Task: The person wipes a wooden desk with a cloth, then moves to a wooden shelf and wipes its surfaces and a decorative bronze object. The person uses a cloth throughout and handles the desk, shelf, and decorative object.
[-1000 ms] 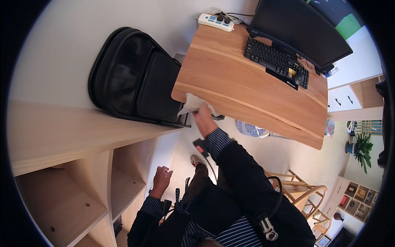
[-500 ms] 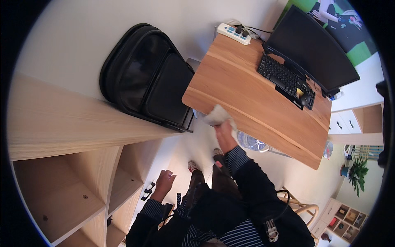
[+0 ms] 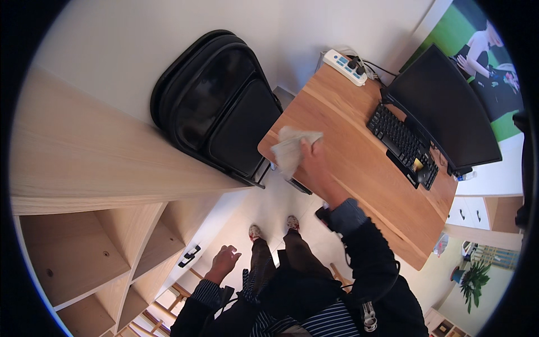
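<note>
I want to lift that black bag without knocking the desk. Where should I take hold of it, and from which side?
Take the black bag by its rounded top rim, at the end farthest from the wooden desk, coming from the wall side. Its flat front faces outward and offers no grip; no handle shows.

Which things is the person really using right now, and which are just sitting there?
In use:
right hand, holding the pale cloth
pale cloth, pressed on the near corner of the desk
wooden desk

Just sitting there:
left hand, empty, hanging low
black bag beside the desk
keyboard
monitor
power strip
wooden shelf unit
</note>
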`<state>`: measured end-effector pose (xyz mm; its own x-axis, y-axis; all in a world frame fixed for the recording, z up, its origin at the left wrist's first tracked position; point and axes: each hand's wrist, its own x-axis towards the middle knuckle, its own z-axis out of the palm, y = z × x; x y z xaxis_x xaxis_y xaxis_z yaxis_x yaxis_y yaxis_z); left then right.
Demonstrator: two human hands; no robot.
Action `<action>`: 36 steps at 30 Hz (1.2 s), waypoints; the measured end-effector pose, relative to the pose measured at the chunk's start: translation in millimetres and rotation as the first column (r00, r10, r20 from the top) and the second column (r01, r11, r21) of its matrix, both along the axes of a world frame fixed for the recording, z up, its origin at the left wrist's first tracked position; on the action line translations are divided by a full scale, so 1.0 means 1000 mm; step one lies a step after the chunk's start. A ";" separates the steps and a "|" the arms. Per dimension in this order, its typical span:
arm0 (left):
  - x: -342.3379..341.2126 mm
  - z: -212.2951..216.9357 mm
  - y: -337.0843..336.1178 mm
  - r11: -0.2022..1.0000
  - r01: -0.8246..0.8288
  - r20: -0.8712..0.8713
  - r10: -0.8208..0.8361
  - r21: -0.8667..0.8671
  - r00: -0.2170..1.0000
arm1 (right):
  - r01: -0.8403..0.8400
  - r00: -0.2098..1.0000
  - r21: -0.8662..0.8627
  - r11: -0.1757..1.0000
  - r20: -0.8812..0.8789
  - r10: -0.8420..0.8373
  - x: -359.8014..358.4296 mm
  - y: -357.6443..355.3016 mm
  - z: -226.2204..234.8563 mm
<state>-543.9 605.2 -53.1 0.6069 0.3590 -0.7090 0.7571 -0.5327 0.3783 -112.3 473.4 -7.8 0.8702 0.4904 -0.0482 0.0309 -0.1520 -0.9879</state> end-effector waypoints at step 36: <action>0.081 0.029 0.146 0.970 -0.192 -0.058 0.203 0.151 0.978 | 0.202 0.477 -0.907 0.369 0.421 0.772 0.234 0.080 -0.076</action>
